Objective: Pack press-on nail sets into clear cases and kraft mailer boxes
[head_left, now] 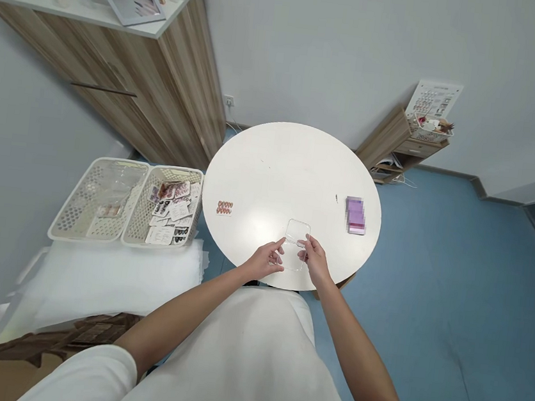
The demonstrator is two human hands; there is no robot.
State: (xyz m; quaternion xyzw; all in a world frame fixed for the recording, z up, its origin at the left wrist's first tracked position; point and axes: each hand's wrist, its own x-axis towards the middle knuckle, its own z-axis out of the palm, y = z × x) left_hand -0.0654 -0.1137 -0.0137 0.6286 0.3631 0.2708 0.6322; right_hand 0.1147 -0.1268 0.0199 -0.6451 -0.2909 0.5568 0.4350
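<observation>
Both hands hold a clear plastic box [299, 228] with its hinged lid unfolded, over the near edge of the white round table [295, 165]. My left hand [264, 261] grips the left side, thumb and fingers at its edge. Closed on the opposite side near the hinge is my right hand [316, 262]. The box's outline is faint against the white top, and nothing shows inside it. Left of the hands lies a small card of reddish-brown press-on nails [225, 208]. A purple pack [355, 216], blurred out, rests at the right, near a tiny dark item [336, 199].
Two white perforated baskets stand left of the table: one basket [60, 219] has clear packaging, the other basket [133, 227] holds several nail cards [179, 210]. White sheeting [118, 280] lies below them. A wooden cabinet [189, 76] and a small shelf unit [388, 137] stand behind.
</observation>
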